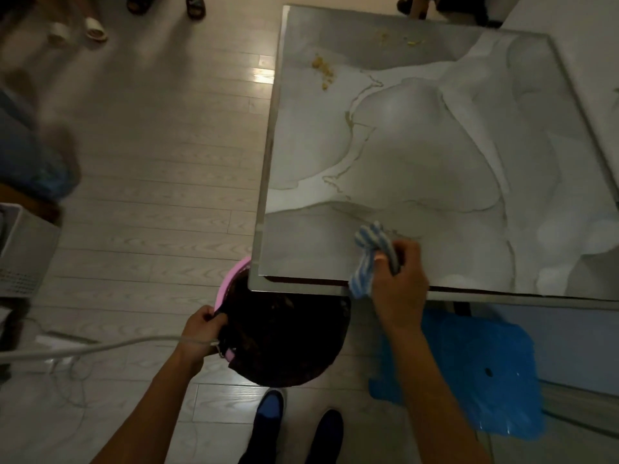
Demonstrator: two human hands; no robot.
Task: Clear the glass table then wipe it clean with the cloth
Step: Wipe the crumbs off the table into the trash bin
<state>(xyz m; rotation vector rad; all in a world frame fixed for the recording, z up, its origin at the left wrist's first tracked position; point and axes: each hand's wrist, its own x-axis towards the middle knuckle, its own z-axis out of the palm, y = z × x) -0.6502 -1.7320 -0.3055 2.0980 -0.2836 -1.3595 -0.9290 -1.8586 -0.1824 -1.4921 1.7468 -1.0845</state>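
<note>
The glass table (418, 155) has a grey marbled top and fills the upper right. Yellow crumbs (322, 68) lie near its far left corner, with a few more further back. My right hand (398, 279) grips a blue-and-white striped cloth (366, 259) at the table's near edge; part of the cloth hangs over the edge. My left hand (204, 333) holds the rim of a pink bin (231, 283) lined with a dark bag (288, 336), held just below the table's near left corner.
A blue plastic stool (479, 373) stands under the table's near edge at the right. A white cable (83, 349) crosses the wooden floor at the left. My feet (294, 426) are by the bin. Other people's feet (160, 5) are at the top left.
</note>
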